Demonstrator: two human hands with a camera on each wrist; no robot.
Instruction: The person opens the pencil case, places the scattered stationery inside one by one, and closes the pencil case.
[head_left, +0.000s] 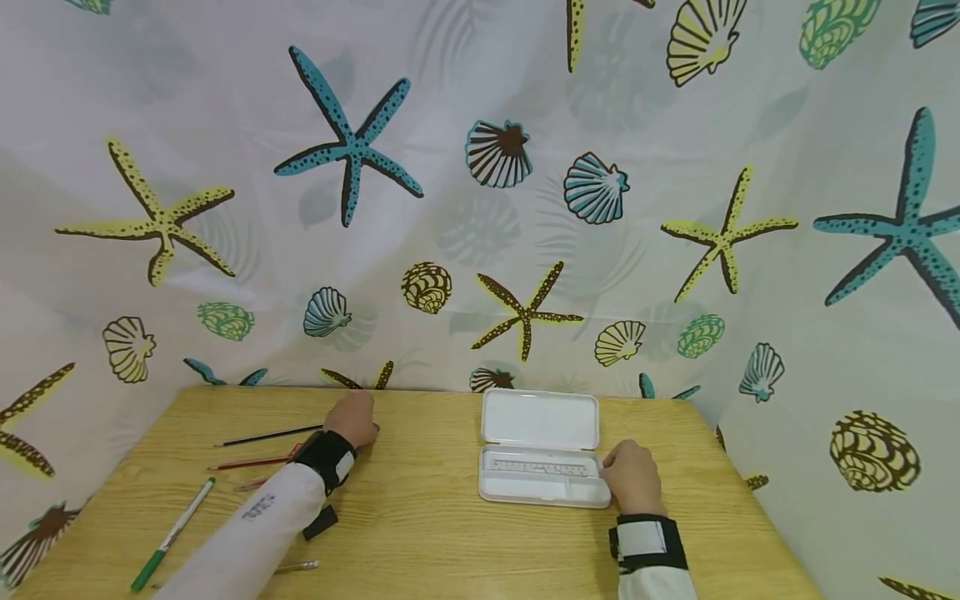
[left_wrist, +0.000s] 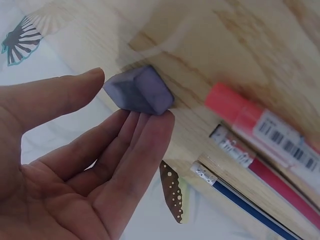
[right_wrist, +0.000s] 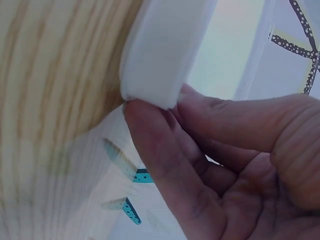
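Note:
My left hand [head_left: 352, 418] is at the back left of the table. In the left wrist view its thumb and fingertips hold a small purple-grey block [left_wrist: 140, 90] with angled faces, which looks like an eraser. An open white pencil case [head_left: 543, 500] lies on the table, lid [head_left: 540, 419] tipped back, with a clear ruler [head_left: 540, 468] inside. My right hand [head_left: 632, 477] pinches the right end of the case's lower half, the thumb at the rim and the index finger along the outer wall.
By the left forearm lie a dark pencil [head_left: 273, 435], a red pencil [head_left: 247, 462] and a red-capped tube with a barcode label [left_wrist: 245, 115]. Nearer are a green-capped marker [head_left: 174, 533], a black block [head_left: 320, 522] and a pencil end [head_left: 300, 567]. A patterned curtain [head_left: 450, 225] borders the table.

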